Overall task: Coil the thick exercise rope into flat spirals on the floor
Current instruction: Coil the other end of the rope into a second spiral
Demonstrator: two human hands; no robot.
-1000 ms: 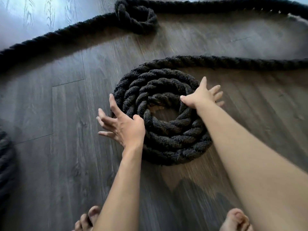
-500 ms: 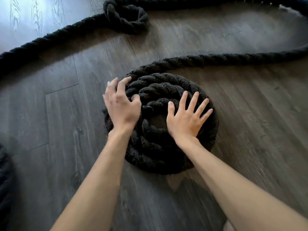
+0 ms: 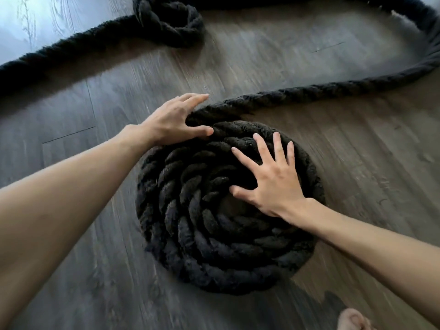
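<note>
Grey-brown wood-plank floor [image 3: 273, 55], pale daylight glare at the far-left corner.

Hands shift around the coil as it tightens

The left hand [image 3: 170, 120] leaves the coil's left rim and now reaches its far edge, fingers around the rope [image 3: 297, 94] where it feeds in. The right hand [image 3: 271, 182] slides toward the centre, palm flat, covering the gap that showed before. The spiral [image 3: 214, 234] looks fuller, and the loose tail curves farther right.
</note>
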